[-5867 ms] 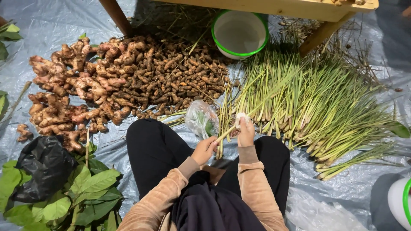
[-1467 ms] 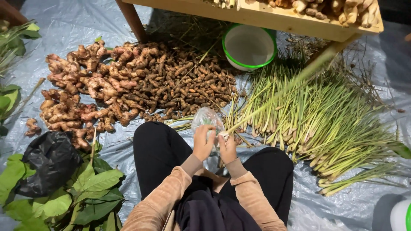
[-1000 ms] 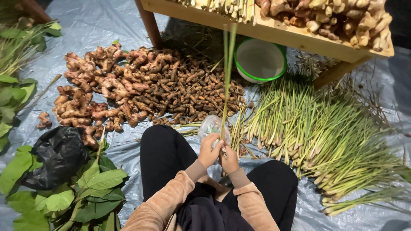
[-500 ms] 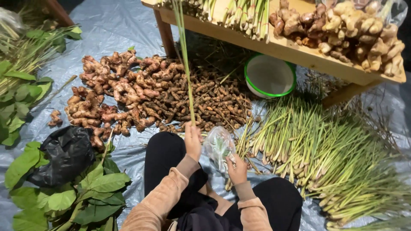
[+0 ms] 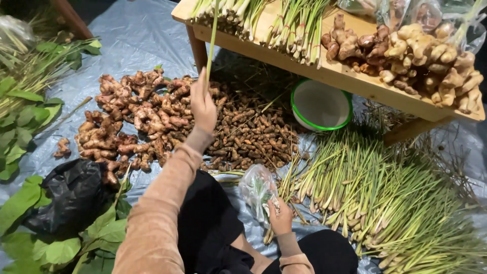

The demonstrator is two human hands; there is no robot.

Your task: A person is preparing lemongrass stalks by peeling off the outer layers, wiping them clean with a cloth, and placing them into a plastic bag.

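Grey plastic sheeting [image 5: 137, 35] covers the ground where I sit, heaped with roots and greens, and a low wooden surface [image 5: 350, 81] stands just ahead of my knees. My left hand [image 5: 203, 104] is raised and closed around a single lemongrass stalk [image 5: 212, 35], which stands nearly upright, its top running past the bundles of lemongrass [image 5: 284, 23] laid on the surface. My right hand [image 5: 280, 217] is down by my lap, fingers pinched on the edge of a clear plastic bag [image 5: 258, 190] that has some green stalks inside. Just right of it lies the big pile of loose lemongrass [image 5: 385, 198] on the sheet. Beyond my left hand sit the pale ginger heap [image 5: 132, 122] and the darker turmeric heap [image 5: 248, 137], touching each other. A green-rimmed white bowl [image 5: 320, 105] sits under the surface, more ginger [image 5: 426, 50] is stacked on top of it, and a black bag [image 5: 68, 195] lies among broad leaves [image 5: 35, 203] at my left.

I judge the stalk, being long and held only at its base, could sway and knock into the bundles at the surface's edge, nudging some off. The bag looks thin; held at one edge only, it could sag shut or tip its stalks out, and a stiff stalk end might pierce it.
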